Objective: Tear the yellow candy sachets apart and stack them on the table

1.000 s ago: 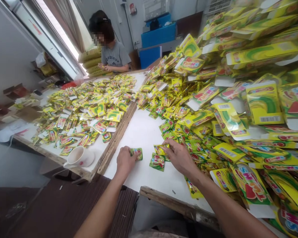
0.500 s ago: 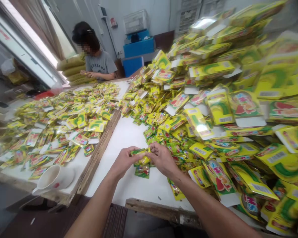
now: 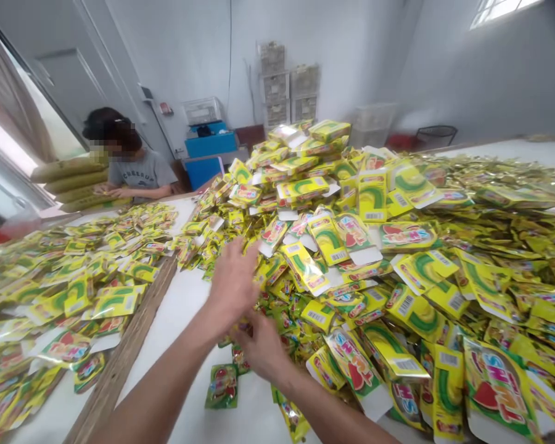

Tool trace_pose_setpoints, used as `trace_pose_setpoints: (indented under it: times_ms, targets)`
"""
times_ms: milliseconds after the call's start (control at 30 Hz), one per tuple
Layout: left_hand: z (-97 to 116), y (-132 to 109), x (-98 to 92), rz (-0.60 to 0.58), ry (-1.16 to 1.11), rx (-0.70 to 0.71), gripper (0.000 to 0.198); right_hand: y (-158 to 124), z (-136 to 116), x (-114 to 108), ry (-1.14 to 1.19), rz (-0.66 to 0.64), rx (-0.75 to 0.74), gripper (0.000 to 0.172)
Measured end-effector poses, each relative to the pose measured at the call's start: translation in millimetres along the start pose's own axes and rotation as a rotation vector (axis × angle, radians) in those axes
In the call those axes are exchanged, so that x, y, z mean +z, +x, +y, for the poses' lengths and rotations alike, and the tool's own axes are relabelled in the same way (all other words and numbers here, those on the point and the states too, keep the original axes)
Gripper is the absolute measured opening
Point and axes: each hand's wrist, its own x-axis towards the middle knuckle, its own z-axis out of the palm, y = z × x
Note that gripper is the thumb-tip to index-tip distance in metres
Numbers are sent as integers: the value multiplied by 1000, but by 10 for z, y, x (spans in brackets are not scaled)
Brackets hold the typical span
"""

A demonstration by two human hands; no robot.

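Note:
My left hand (image 3: 234, 283), smeared by motion, reaches over the near edge of the pile of yellow-green packets; whether its fingers hold anything is unclear. Just below it, my right hand (image 3: 264, 348) has thumb and fingers drawn together, partly hidden behind the left hand and wrist. What sits in that pinch cannot be made out. A small green packet (image 3: 221, 386) lies flat on the white tabletop (image 3: 166, 345) below the hands. Small shiny packets (image 3: 289, 336) lie beside my right hand. Larger yellow boxes with a watermelon print (image 3: 354, 364) are heaped to the right.
A wooden strip (image 3: 129, 339) divides the table. Left of it lies a spread of yellow packets (image 3: 78, 296). Across the table sits a person in a grey shirt (image 3: 141, 169), beside stacked sacks (image 3: 76, 185). Blue boxes (image 3: 210, 145) and plastic crates (image 3: 277, 92) stand behind.
The view has swung right. Earlier both hands held a small yellow-green packet together over the white tabletop; now the left hand has moved up and forward to the pile, with the right hand below it.

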Motion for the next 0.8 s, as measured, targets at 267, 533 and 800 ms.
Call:
trace_pose_setpoints:
  times_ms: [267,533,800]
  targets:
    - [269,392,480,17,-48,376,17,3,40,4,-117,38,-104,17]
    - [-694,-453,-49,80,-672,-367,30,-11,-119,-156,62,66,-60,19]
    - [-804,-1343,43,-70,-984,-602,36,69,-96,-199,165,130,-34,26]
